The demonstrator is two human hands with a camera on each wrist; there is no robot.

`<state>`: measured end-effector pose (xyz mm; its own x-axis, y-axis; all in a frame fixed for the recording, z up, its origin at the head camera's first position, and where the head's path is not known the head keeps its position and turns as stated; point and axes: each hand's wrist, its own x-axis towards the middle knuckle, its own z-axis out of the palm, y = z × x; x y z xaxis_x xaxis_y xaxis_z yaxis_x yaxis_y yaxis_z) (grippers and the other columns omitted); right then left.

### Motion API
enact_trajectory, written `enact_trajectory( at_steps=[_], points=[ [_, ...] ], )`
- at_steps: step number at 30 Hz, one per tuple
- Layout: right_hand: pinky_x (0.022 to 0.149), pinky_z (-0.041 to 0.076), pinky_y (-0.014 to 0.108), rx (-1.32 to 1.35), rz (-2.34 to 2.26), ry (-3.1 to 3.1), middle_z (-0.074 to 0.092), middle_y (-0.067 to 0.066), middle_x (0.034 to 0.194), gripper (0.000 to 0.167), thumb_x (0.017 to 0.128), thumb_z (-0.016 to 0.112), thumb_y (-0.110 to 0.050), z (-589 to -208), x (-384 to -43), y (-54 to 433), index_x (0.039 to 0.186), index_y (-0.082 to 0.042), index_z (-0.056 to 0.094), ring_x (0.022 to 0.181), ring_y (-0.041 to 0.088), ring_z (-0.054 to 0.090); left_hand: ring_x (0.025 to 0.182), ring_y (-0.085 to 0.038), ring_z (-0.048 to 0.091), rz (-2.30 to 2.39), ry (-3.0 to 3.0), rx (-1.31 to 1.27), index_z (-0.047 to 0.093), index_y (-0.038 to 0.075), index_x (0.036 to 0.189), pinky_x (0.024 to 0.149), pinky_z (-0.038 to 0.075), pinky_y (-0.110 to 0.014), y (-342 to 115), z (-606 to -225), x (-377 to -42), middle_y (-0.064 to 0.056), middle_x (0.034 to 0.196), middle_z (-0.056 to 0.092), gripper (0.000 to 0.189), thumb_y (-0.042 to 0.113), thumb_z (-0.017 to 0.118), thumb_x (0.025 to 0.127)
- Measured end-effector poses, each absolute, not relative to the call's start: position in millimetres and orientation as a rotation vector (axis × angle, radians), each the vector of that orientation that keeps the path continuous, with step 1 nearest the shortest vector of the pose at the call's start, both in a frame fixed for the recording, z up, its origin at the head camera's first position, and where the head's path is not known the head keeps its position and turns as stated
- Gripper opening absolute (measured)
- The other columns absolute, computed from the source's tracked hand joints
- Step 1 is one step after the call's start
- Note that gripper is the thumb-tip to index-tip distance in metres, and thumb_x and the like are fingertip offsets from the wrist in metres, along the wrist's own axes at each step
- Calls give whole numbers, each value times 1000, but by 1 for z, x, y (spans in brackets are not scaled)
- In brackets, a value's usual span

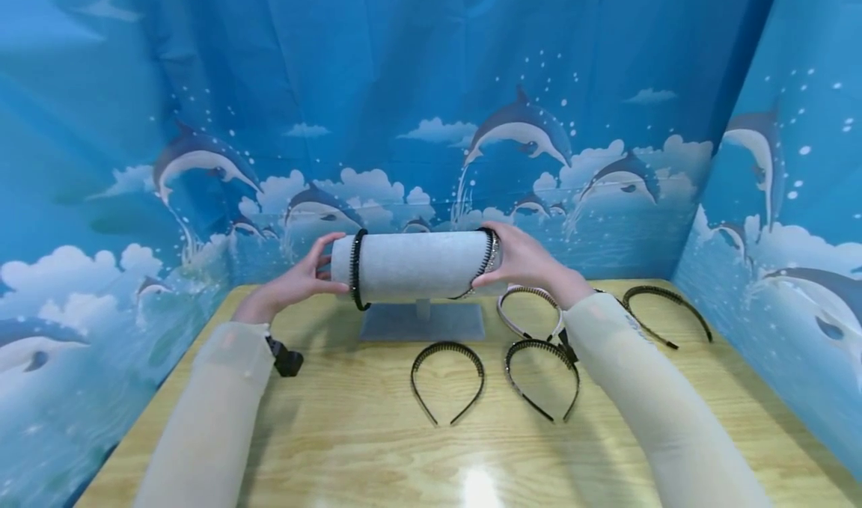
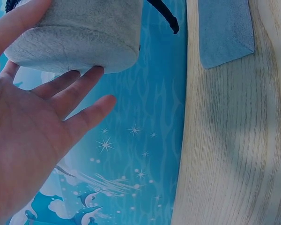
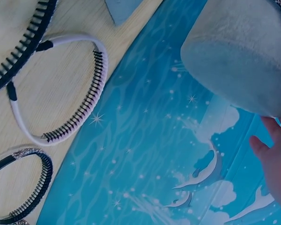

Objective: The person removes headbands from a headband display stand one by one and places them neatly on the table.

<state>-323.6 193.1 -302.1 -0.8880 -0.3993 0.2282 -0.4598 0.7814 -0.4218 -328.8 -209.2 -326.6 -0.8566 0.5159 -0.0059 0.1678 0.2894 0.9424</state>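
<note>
A padded grey roll (image 1: pixel 417 265) lies crosswise on a display stand, its flat base (image 1: pixel 422 322) on the table. My left hand (image 1: pixel 303 274) holds the roll's left end, thumb in front; in the left wrist view, its fingertips (image 2: pixel 97 70) touch the end's rim. Just inboard of that hand, a black toothed headband (image 1: pixel 357 268) hangs around the roll. At the right end, my right hand (image 1: pixel 525 257) grips the roll, fingers over the top and thumb in front, right beside a dark headband with shiny stones (image 1: pixel 494 252).
Several headbands lie on the wooden table (image 1: pixel 350 433): a black one (image 1: pixel 447 346) in front of the stand, a dark one (image 1: pixel 539 343) to its right, a white one (image 1: pixel 501 310) behind that, and another dark one (image 1: pixel 663 291) far right. Dolphin-print curtains (image 1: pixel 404 81) enclose the back and sides.
</note>
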Motion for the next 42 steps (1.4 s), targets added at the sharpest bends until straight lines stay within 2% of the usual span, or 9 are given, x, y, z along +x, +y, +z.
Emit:
enact_trajectory(
  at_steps=[9, 20, 33, 39, 42],
  points=[
    [99, 39, 60, 655, 781, -2905, 34, 19, 149, 116, 65, 86, -54, -304, -318, 208, 153, -13, 23, 131, 39, 38, 137, -50, 24, 1605, 2252, 594, 3, 26, 155, 103, 33, -63, -207, -327, -328, -23, 156, 9, 95, 7, 69, 90],
    [96, 41, 61, 604, 815, -2867, 33, 22, 150, 120, 66, 87, -50, -311, -309, 224, 155, -10, 18, 126, 43, 44, 137, -50, 24, 1598, 2258, 606, 1, 26, 156, 102, 37, -60, -208, -328, -330, -24, 156, 10, 96, 7, 69, 90],
    [98, 35, 67, 445, 953, -2851, 36, 27, 147, 116, 69, 85, -49, -332, -305, 248, 155, -13, 16, 133, 47, 33, 137, -49, 23, 1616, 2252, 608, 2, 26, 156, 103, 34, -62, -210, -330, -331, -23, 156, 9, 96, 6, 69, 90],
    [101, 32, 67, 380, 1042, -2781, 41, 26, 144, 110, 73, 86, -38, -341, -294, 267, 154, -13, 15, 134, 49, 30, 137, -50, 23, 1611, 2255, 613, 2, 26, 156, 103, 35, -61, -210, -330, -330, -23, 156, 9, 95, 6, 68, 91],
    [104, 30, 63, 381, 1110, -2712, 40, 25, 145, 108, 74, 87, -31, -344, -287, 278, 151, -11, 14, 134, 46, 33, 138, -50, 21, 1610, 2261, 608, 2, 27, 156, 103, 34, -61, -210, -330, -330, -23, 157, 8, 96, 7, 69, 90]
  ],
)
